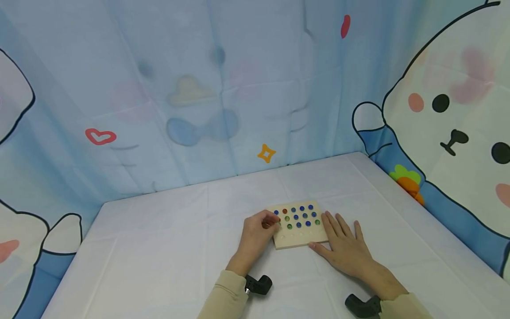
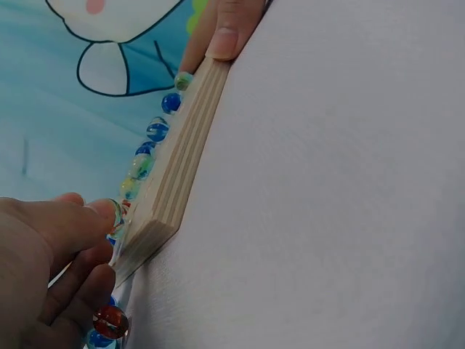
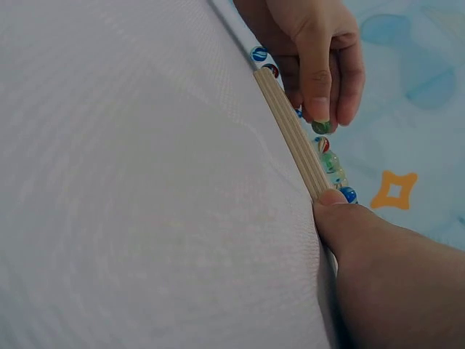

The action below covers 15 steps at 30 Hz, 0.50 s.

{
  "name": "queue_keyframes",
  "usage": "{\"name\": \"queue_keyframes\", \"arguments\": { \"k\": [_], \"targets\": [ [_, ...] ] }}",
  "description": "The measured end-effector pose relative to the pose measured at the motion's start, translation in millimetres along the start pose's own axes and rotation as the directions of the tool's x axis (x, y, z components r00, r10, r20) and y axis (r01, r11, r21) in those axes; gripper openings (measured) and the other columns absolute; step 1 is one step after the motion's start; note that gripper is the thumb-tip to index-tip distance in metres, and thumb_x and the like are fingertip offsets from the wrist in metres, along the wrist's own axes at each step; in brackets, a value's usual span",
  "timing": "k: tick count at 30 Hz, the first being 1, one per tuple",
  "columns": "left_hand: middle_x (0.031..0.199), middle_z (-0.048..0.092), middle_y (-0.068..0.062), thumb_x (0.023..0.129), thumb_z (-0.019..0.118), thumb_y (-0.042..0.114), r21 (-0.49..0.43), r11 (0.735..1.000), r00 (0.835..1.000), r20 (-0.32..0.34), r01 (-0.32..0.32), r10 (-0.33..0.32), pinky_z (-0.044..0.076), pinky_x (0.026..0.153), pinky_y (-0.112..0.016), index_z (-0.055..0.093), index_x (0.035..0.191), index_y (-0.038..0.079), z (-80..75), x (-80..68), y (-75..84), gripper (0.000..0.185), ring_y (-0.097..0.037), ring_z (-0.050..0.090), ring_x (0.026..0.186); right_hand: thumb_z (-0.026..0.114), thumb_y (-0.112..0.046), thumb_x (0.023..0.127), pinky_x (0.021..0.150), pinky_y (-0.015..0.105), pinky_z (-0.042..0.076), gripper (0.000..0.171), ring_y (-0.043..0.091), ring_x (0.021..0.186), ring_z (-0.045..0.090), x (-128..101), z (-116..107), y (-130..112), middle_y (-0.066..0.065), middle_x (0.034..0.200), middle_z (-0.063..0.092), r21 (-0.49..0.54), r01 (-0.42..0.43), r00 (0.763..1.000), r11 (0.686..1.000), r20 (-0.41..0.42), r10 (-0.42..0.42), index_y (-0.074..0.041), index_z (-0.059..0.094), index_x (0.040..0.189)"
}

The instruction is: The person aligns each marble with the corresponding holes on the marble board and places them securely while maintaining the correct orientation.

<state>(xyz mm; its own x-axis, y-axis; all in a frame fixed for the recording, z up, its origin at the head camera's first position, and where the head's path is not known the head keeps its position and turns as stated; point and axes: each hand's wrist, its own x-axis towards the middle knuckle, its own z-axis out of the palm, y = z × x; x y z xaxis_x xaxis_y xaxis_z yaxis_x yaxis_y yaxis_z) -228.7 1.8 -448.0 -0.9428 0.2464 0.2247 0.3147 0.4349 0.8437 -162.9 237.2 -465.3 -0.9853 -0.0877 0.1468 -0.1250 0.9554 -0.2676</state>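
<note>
A small wooden board (image 1: 296,237) lies on the white table, with several blue, green and red marbles (image 1: 302,216) seated in its holes. My left hand (image 1: 274,222) is at the board's left edge, its fingertips pinching a green marble (image 3: 322,127) just above the board. My right hand (image 1: 334,235) lies flat with straight fingers along the board's right side. Its thumb (image 3: 341,211) presses the board's edge (image 3: 290,134). In the left wrist view the board's layered side (image 2: 174,182) shows, with a red marble (image 2: 110,321) by my left fingers.
A white cloth covers the table (image 1: 159,248), which is walled at the back and sides by a blue cartoon curtain (image 1: 239,88). Black wrist camera mounts (image 1: 259,284) sit on both forearms.
</note>
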Motion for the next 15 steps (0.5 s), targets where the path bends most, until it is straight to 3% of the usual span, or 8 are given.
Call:
{"name": "queue_keyframes", "arguments": {
  "k": [7, 15],
  "targets": [
    [0.088, 0.068, 0.006, 0.086, 0.075, 0.01, 0.028, 1.0, 1.0, 0.016, -0.009, 0.009, 0.05, 0.071, -0.016, 0.072, 0.096, 0.013, 2.0, 0.4, -1.4, 0.01, -0.002, 0.058, 0.079, 0.051, -0.068, 0.091, 0.114, 0.073, 0.001, 0.1, 0.048, 0.148, 0.016, 0.5, 1.1, 0.8, 0.026, 0.161, 0.022, -0.006, 0.006, 1.0, 1.0, -0.01, -0.006, 0.003, 0.021, 0.155],
    [0.09, 0.07, 0.001, 0.087, 0.075, 0.008, 0.089, 0.994, 0.997, 0.041, -0.066, 0.062, 0.048, 0.069, -0.016, 0.072, 0.095, 0.013, 1.1, -0.5, 0.1, 0.01, -0.003, 0.056, 0.079, 0.051, -0.067, 0.091, 0.114, 0.073, 0.001, 0.099, 0.048, 0.148, 0.016, 0.3, 0.4, -0.1, 0.025, 0.161, 0.023, -0.004, 0.008, 1.0, 1.0, -0.013, -0.008, 0.003, 0.022, 0.155]
  ]
}}
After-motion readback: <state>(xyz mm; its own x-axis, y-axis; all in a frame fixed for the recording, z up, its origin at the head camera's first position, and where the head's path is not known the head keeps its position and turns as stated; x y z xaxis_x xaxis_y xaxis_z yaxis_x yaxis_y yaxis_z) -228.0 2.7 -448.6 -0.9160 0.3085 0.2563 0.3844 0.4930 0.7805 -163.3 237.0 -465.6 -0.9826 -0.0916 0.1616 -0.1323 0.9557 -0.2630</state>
